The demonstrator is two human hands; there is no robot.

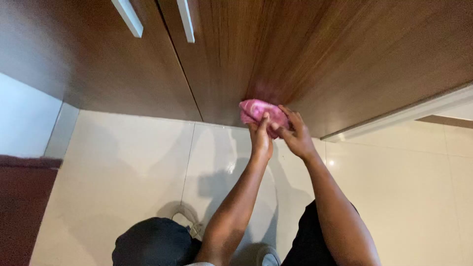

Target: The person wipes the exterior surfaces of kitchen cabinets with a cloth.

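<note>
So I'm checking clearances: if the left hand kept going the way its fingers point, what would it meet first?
The pink cloth that the left hand already grips; behind it, probably the wooden cabinet door, though depth is unclear.

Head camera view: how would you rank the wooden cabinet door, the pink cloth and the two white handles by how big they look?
1. Wooden cabinet door, by far the largest.
2. Pink cloth, bunched in both hands: left hand, right hand.
3. The two white handles: they look about alike and are cut off at the top edge, so unranked.
</note>
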